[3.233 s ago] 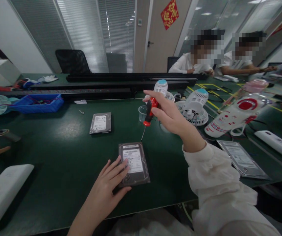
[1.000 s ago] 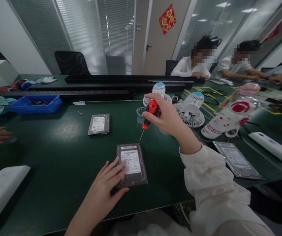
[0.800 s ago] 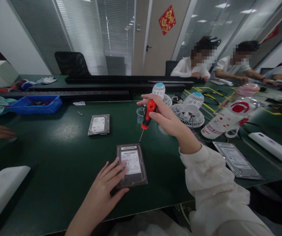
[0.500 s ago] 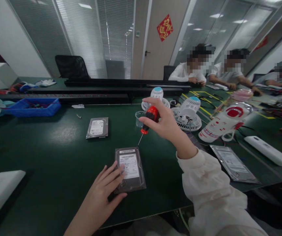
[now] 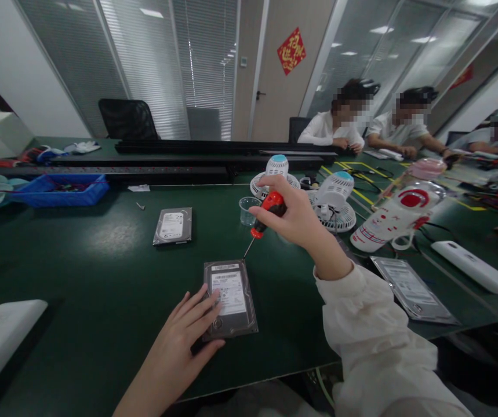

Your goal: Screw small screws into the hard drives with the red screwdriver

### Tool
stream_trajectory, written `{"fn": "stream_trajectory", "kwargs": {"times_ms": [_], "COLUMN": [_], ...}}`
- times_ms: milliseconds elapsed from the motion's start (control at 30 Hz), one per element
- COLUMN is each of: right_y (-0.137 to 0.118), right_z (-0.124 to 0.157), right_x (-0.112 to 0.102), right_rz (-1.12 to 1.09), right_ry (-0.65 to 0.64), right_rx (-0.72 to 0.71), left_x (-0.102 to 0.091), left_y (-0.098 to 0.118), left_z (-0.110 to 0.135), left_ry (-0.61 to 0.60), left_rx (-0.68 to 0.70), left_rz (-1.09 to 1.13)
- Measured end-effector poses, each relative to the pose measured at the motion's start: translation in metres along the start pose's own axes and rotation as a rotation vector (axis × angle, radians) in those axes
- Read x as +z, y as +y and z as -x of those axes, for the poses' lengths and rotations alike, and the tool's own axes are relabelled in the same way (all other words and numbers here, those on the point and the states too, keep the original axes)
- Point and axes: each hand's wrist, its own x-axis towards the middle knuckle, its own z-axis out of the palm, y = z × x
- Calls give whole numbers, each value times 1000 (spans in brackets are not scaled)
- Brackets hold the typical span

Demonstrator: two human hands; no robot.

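Observation:
A hard drive [image 5: 231, 301] lies flat on the green table, label side up. My left hand [image 5: 190, 324] rests across its left part, fingers stretched out over the label and thumb by the near edge. In my right hand [image 5: 290, 214] is a red and black screwdriver [image 5: 270, 211], gripped by the handle and tilted. Its thin shaft slants down to the drive's far right corner, where the tip touches or nearly touches; any screw there is too small to make out. Behind the screwdriver stands a clear plastic cup [image 5: 247, 215].
A second hard drive [image 5: 173, 226] lies at the far left, a third [image 5: 414, 289] at the right. Small white fans [image 5: 335, 197], a bottle [image 5: 399, 214] and a white power bank-like block [image 5: 475, 266] stand or lie rightward. A blue tray [image 5: 61, 191] is at left. Several people sit beyond.
The screwdriver handle has tilted a little further to the right with my right hand, its tip staying at the drive's corner. My left hand has not moved.

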Motion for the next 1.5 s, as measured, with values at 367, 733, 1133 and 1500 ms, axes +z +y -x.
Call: {"fn": "stream_trajectory", "kwargs": {"times_ms": [367, 733, 1133, 1500], "right_y": [8, 7, 5, 2], "right_z": [1, -1, -1, -2], "right_x": [3, 5, 3, 4], "right_rz": [-427, -254, -42, -65], "right_ry": [-153, -95, -26, 77], "right_rx": [-12, -22, 76, 79], "left_x": [1, 2, 2, 1], "left_y": [-1, -2, -1, -1], "left_z": [1, 1, 1, 1], "left_ry": [-1, 12, 17, 3], "left_rx": [-7, -6, -1, -7], "left_rz": [11, 25, 20, 5]}}
